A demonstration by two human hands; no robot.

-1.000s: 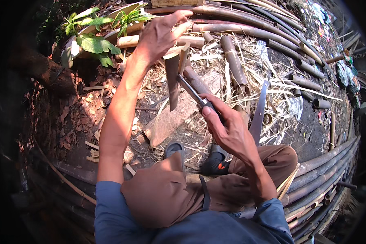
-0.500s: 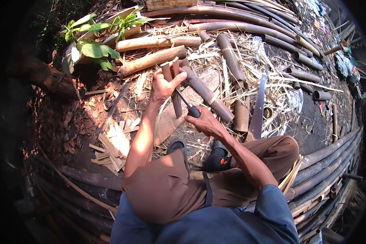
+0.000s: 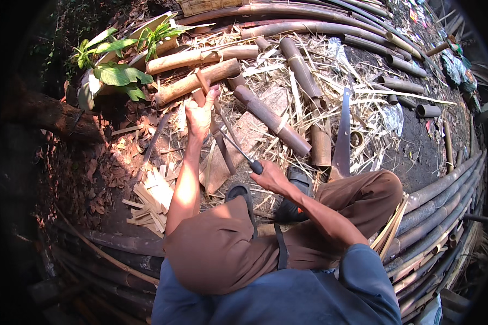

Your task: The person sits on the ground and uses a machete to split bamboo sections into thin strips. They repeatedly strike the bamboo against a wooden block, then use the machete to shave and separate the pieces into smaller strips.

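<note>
My left hand (image 3: 199, 115) is closed around a split bamboo piece (image 3: 223, 153), which slants down toward my feet. A thinner bamboo strip (image 3: 203, 80) sticks up beside it by my fingers. My right hand (image 3: 274, 177) grips the dark handle of a knife (image 3: 256, 167). Its thin blade reaches up and left to the bamboo, just below my left hand; the tip is hard to make out against the strips. Under the work lies a flat wooden block (image 3: 214, 174), partly hidden by my arm and the bamboo.
A pile of pale split pieces (image 3: 156, 196) lies left of my left forearm. Cut bamboo sections (image 3: 274, 120) and a hand saw (image 3: 341, 135) lie ahead and right. Long bamboo poles (image 3: 439, 189) stack up behind me at right. A leafy plant (image 3: 116, 73) stands far left.
The bamboo in my left hand has opened into separate strips, and that hand has moved slightly left and away. My right hand, with the knife, has shifted a little lower.
</note>
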